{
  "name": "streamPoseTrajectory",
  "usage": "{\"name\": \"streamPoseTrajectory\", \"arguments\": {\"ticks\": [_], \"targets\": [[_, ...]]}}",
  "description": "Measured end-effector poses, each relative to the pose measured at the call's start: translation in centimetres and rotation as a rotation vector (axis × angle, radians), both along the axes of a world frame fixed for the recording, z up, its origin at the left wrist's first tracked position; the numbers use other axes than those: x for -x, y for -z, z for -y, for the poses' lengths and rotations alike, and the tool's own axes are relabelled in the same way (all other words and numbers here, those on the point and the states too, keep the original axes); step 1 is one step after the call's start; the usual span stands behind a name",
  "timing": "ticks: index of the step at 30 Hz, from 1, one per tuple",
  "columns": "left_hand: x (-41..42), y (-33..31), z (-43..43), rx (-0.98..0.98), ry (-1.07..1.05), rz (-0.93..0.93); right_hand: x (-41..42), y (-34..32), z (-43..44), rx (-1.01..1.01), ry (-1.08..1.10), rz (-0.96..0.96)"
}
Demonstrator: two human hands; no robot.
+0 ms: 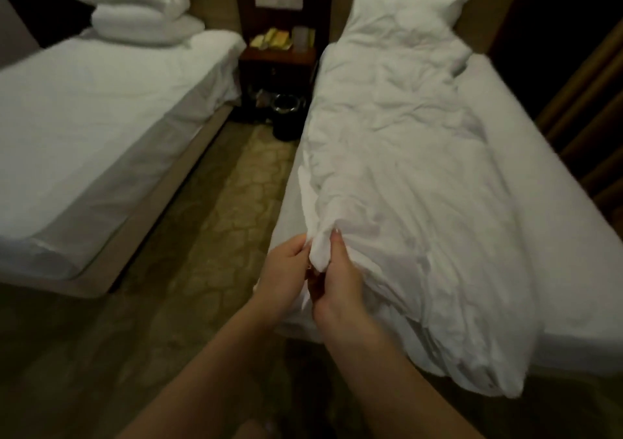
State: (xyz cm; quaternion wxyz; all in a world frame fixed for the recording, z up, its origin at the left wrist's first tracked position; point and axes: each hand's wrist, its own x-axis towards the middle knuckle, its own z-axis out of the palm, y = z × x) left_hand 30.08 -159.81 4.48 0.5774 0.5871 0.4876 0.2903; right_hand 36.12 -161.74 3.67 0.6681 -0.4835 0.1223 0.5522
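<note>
Duvet: a crumpled white duvet [404,168] lies lengthwise on the bed [546,185], toward its aisle side, with the near end drooping over the foot.
Held spot: a bunched fold at the duvet's near aisle-side edge, just off the mattress corner.
Risk, slipping: the fold is thin and twisted. A hard tug would likely pull it out of the fingers, because so little cloth is gathered.
Risk, sliding: most of the weight sits near the edge, so pulling toward the aisle could tip the whole duvet onto the floor [229,202].
Risk, tangling: the filling looks lumped inside, and shaking from one corner may bunch it further.
Left hand [283,270]: fingers curled, pinching the fold from the aisle side.
Right hand [337,276]: fingers curled round the same fold, thumb up along the cloth, with both hands almost touching.
</note>
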Motion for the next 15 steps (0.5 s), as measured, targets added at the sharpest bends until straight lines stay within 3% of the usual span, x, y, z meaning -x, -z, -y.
{"name": "streamPoseTrajectory", "arguments": {"ticks": [3,8,12,15], "targets": [[-1.2,-0.7,-1.6,0.058,0.065,0.03,-1.3,-0.3,-1.7,0.143,0.109,0.197],[-1.7,-1.3,-7.0,0.198,0.212,0.076,-1.0,-0.7,-5.9,0.242,0.226,0.326],[0.9,-0.2,-11.2,0.065,0.402,-0.062,2.2,-0.6,-8.9,0.207,0.268,0.262],[2.6,1.6,-13.0,0.068,0.371,-0.107,5.1,0.2,-8.4,0.11,0.313,0.028]]}}
